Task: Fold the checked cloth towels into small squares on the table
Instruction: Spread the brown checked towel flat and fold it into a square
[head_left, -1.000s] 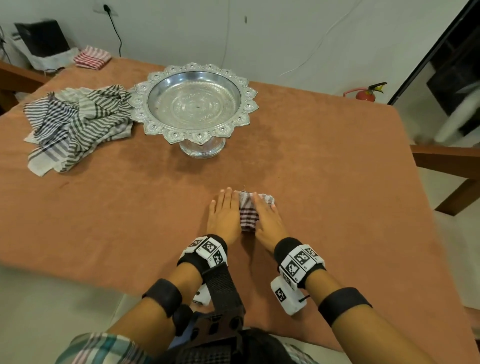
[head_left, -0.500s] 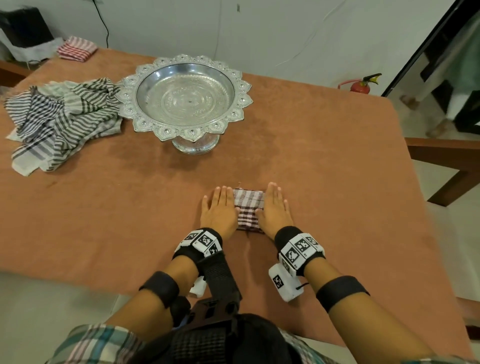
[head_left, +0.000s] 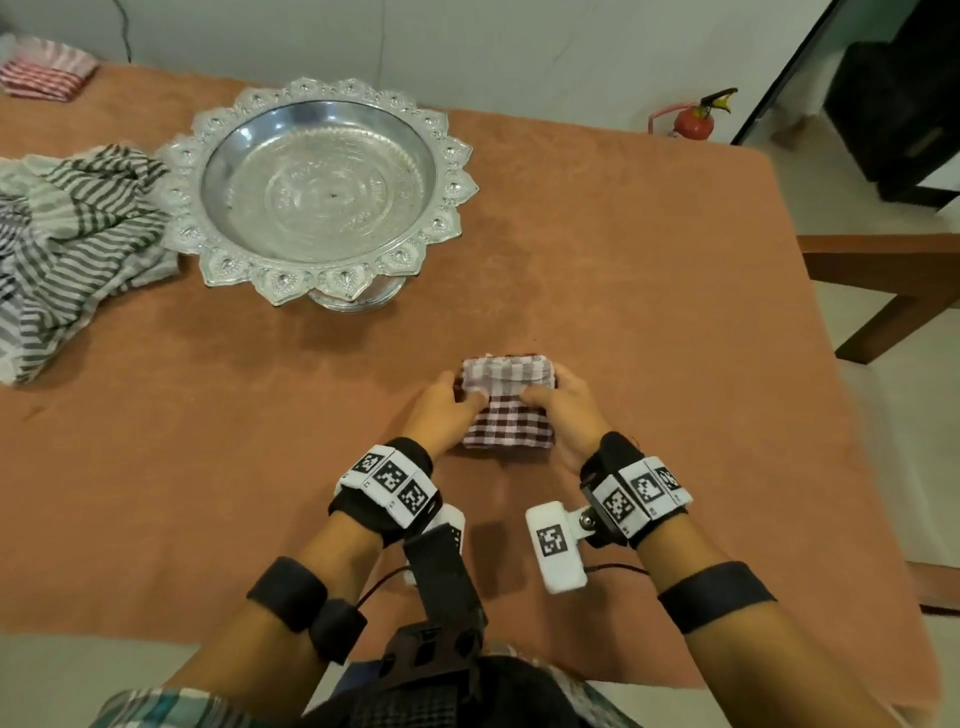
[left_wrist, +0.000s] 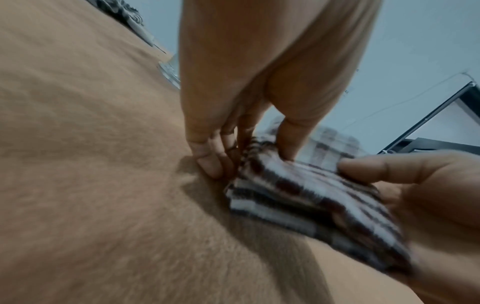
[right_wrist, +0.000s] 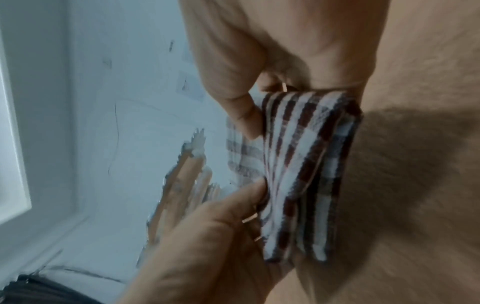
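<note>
A small brown-and-white checked towel lies folded on the brown table cover, near the front edge. My left hand pinches its left side and my right hand pinches its right side, both thumbs on top. The far half of the towel stands raised between them. In the left wrist view the towel is held with the left thumb above and curled fingers below. In the right wrist view the right hand holds the layered towel at its edge.
A silver pedestal tray stands at the back centre. A heap of grey striped cloths lies to its left, and a folded red-and-white cloth lies in the far left corner. Wooden furniture stands off the table's right edge.
Both hands lay flat, pressing the towel from either side. Now their fingers have curled round its sides, and its far half is lifted off the table.
</note>
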